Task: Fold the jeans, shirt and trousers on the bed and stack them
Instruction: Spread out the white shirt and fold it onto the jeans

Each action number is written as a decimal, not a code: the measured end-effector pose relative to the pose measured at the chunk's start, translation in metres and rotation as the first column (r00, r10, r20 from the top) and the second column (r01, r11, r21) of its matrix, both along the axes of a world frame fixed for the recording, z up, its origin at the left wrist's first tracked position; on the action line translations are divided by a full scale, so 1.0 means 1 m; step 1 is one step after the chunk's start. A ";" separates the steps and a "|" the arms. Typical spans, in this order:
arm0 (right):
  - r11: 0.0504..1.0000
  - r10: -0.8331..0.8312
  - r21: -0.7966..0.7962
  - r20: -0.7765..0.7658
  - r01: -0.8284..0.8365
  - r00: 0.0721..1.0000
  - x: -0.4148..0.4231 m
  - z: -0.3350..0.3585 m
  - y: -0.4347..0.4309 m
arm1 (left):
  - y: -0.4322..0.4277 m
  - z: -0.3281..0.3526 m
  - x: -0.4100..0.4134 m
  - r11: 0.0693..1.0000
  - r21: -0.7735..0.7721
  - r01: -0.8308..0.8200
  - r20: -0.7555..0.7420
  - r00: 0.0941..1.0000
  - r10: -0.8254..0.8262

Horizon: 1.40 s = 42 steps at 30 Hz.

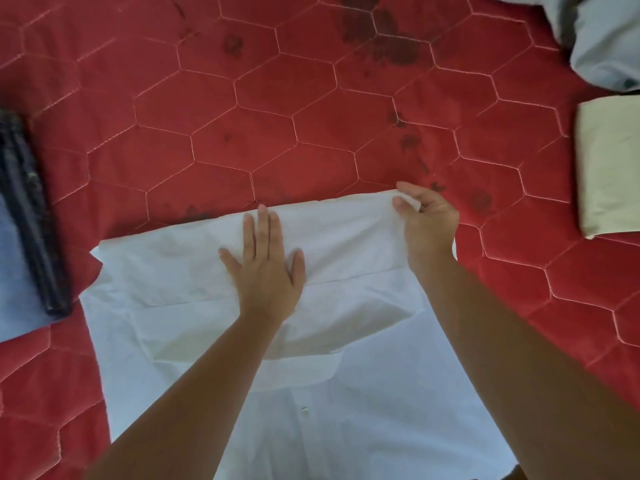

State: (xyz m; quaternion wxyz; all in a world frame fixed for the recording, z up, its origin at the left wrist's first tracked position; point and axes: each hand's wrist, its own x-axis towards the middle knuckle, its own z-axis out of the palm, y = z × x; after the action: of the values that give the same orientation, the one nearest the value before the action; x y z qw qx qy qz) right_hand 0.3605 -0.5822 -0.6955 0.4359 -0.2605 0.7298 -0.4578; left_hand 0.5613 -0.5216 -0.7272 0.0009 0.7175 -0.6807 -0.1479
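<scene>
- A dark garment (29,216) is lying at the left edge, folded into a long narrow strip that is running from far to near. Its near end is resting on a pale blue cloth (17,306).
- The white shirt (156,271) is lying spread across the near middle of the red bedspread (311,98), which is quilted in hexagons and showing dark blotches. The shirt's far edge is running in a straight line away from the person, and a button is showing low in the middle.
- The left hand (266,265) is lying palm down on the shirt just short of that far edge. Its fingers are straight and spread, pressing the cloth flat and gripping nothing.
- The right hand (427,220) is pinching the far right corner of the shirt between thumb and curled fingers.
- A beige garment (609,168) is sitting folded into a neat rectangle at the right edge, well apart from the shirt.
- A grey-blue cloth (606,39) is lying crumpled in the far right corner.
</scene>
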 end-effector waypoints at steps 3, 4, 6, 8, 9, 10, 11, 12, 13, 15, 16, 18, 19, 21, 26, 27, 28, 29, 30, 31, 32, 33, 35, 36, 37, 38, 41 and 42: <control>0.997 0.002 0.082 -0.044 0.002 0.999 -0.005 -0.002 -0.005 | 0.000 0.001 0.005 0.999 0.025 -0.040 -0.024 0.999 0.040; 0.996 0.017 0.089 -0.117 -0.007 0.993 -0.005 0.000 -0.007 | 0.001 0.002 0.009 0.999 0.020 -0.032 -0.036 0.999 0.033; 0.994 0.090 0.100 -0.475 -0.047 0.875 -0.002 0.005 -0.004 | 0.005 0.005 0.019 1.000 -0.019 -0.004 -0.063 0.998 0.003; 0.966 0.207 0.073 -0.791 -0.247 0.575 0.016 0.006 0.007 | 0.013 0.010 0.026 0.995 -0.094 0.023 -0.068 0.997 -0.030; 0.908 0.278 0.077 -0.846 -0.411 0.454 0.033 0.004 0.016 | 0.017 0.013 0.026 0.990 -0.138 0.041 -0.065 0.997 -0.050; 0.804 0.374 0.115 -0.861 -0.583 0.345 0.052 -0.001 0.026 | 0.021 0.014 0.024 0.983 -0.173 0.061 -0.064 0.995 -0.073; 0.676 0.468 0.171 -0.851 -0.717 0.238 0.071 -0.008 0.037 | 0.025 0.013 0.022 0.979 -0.187 0.078 -0.066 0.994 -0.092; 0.563 0.529 0.230 -0.838 -0.793 0.133 0.085 -0.014 0.045 | 0.030 0.011 0.020 0.980 -0.180 0.087 -0.063 0.993 -0.100; 0.494 0.555 0.280 -0.830 -0.823 0.051 0.091 -0.021 0.050 | 0.033 0.007 0.020 0.984 -0.157 0.085 -0.053 0.994 -0.094; 0.462 0.565 0.350 -0.824 -0.815 -0.034 0.078 -0.034 0.048 | 0.036 0.000 0.027 0.993 -0.107 0.045 -0.028 0.998 -0.048; 0.479 0.569 0.377 -0.821 -0.793 -0.047 0.063 -0.037 0.045 | 0.035 -0.002 0.033 0.995 -0.095 0.030 -0.020 0.999 -0.032; 0.550 0.576 0.433 -0.816 -0.714 -0.051 0.029 -0.038 0.036 | 0.032 -0.002 0.046 0.995 -0.088 0.044 -0.008 0.999 -0.045; 0.588 0.594 0.466 -0.804 -0.661 -0.039 0.013 -0.035 0.030 | 0.029 -0.002 0.054 0.994 -0.093 0.059 -0.001 0.998 -0.059; 0.630 0.636 0.518 -0.771 -0.579 0.003 -0.008 -0.028 0.018 | 0.024 -0.001 0.072 0.993 -0.097 0.066 0.018 0.998 -0.064; 0.520 0.570 0.433 -0.818 -0.736 -0.079 0.005 -0.006 -0.011 | -0.002 0.014 0.126 0.979 -0.168 0.113 0.120 0.988 -0.093; 0.461 0.612 0.423 -0.788 -0.780 -0.065 0.014 -0.002 -0.015 | -0.011 0.017 0.132 0.977 -0.174 0.126 0.120 0.987 -0.106; 0.416 0.671 0.425 -0.741 -0.804 -0.044 0.022 0.002 -0.020 | -0.022 0.022 0.134 0.979 -0.157 0.130 0.109 0.987 -0.114; 0.392 0.726 0.439 -0.688 -0.809 -0.021 0.029 0.005 -0.025 | -0.032 0.028 0.135 0.986 -0.110 0.127 0.097 0.988 -0.117; 0.378 0.775 0.466 -0.632 -0.800 -0.002 0.035 0.008 -0.030 | -0.043 0.035 0.135 0.993 -0.030 0.116 0.086 0.990 -0.113; 0.371 0.815 0.493 -0.579 -0.787 0.021 0.040 0.012 -0.036 | -0.054 0.041 0.134 0.994 0.066 0.092 0.068 0.993 -0.097; 0.357 0.849 0.523 -0.527 -0.774 0.036 0.042 0.016 -0.042 | -0.063 0.046 0.134 0.984 0.167 0.064 0.052 0.996 -0.074; 0.324 0.882 0.569 -0.471 -0.756 0.024 0.042 0.019 -0.047 | -0.071 0.048 0.136 0.968 0.244 0.049 0.055 0.996 -0.064; 0.230 0.912 0.675 -0.401 -0.701 -0.087 0.037 0.026 -0.056 | -0.077 0.054 0.140 0.939 0.338 0.064 0.084 0.992 -0.098; 0.193 0.917 0.716 -0.374 -0.671 -0.136 0.032 0.028 -0.057 | -0.077 0.057 0.143 0.936 0.348 0.057 0.081 0.993 -0.090; 0.172 0.927 0.740 -0.344 -0.650 -0.147 0.026 0.030 -0.058 | -0.074 0.060 0.147 0.935 0.353 0.031 0.059 0.997 -0.056; 0.160 0.941 0.749 -0.312 -0.643 -0.129 0.020 0.032 -0.056 | -0.070 0.063 0.150 0.929 0.370 -0.004 0.016 1.000 -0.002; 0.175 0.965 0.750 -0.260 -0.638 -0.041 0.004 0.042 -0.053 | -0.058 0.075 0.157 0.893 0.442 -0.086 -0.096 0.985 0.142; 0.202 0.964 0.741 -0.267 -0.640 -0.005 0.001 0.047 -0.052 | -0.057 0.079 0.158 0.889 0.451 -0.082 -0.113 0.983 0.148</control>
State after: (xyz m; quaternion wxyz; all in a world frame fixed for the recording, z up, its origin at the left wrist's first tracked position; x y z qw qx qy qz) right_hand 0.3615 -0.6345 -0.6489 0.3406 -0.6942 0.6000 0.2051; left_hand 0.7193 -0.5782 -0.6486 -0.1052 0.7252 -0.5833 -0.3506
